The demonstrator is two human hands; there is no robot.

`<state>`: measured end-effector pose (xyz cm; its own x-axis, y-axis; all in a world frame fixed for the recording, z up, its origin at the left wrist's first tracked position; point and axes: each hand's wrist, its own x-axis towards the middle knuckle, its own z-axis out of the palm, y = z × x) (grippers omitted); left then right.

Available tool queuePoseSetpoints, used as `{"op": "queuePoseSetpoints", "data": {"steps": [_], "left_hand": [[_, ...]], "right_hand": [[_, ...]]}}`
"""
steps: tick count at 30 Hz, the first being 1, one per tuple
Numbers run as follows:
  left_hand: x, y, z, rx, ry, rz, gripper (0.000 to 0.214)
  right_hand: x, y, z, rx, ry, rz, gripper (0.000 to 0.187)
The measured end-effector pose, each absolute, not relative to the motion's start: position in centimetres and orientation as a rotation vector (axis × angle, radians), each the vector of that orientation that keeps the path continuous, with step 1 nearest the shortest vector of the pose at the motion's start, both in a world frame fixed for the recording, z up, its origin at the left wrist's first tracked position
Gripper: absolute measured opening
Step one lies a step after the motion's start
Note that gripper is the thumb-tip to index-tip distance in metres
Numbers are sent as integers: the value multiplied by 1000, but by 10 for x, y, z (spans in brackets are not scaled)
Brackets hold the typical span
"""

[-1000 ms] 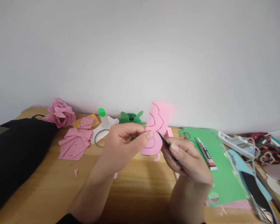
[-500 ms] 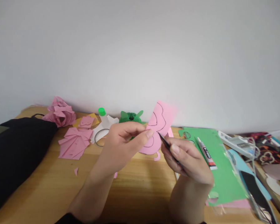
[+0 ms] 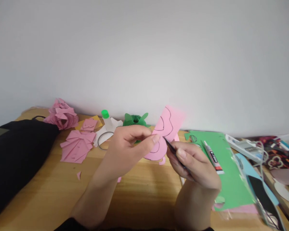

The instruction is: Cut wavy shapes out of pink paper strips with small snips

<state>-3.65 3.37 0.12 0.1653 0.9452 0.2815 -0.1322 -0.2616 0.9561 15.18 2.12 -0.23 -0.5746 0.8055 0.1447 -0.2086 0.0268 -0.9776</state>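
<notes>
Pink paper [image 3: 171, 123] with curved black outlines is pinched between the thumb and fingers of my left hand [image 3: 131, 144]. Its lower lobe has a rounded cut edge, and the upper end is still a straight-sided strip. My right hand [image 3: 195, 163] is closed around black scissors [image 3: 171, 147]. The blade tips touch the paper's edge at the notch between the two lobes; the handles are mostly hidden by my fingers. A small curled pink scrap [image 3: 162, 161] shows just below the paper. Behind my left hand stands a green paper figure [image 3: 135, 120], partly covered.
Folded pink paper pieces [image 3: 78, 146], a glue stick [image 3: 106, 118] and a ring [image 3: 100, 142] lie left on the wooden table [image 3: 144, 199]. Green sheets [image 3: 227, 179] carry a glue tube [image 3: 214, 158] at right. A black bag [image 3: 19, 154] fills the left side; a white power strip [image 3: 243, 149] lies right.
The upper end of the pink paper has shifted slightly to the right and down. Both hands keep nearly the same place and grip.
</notes>
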Motion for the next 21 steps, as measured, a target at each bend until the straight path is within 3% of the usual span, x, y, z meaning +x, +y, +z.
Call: {"op": "queuePoseSetpoints", "data": {"steps": [21], "left_hand": [[-38,34,0,1419,839,1311,24]], "right_hand": [[153,23,-3,-626,-1563,1665,42]]}}
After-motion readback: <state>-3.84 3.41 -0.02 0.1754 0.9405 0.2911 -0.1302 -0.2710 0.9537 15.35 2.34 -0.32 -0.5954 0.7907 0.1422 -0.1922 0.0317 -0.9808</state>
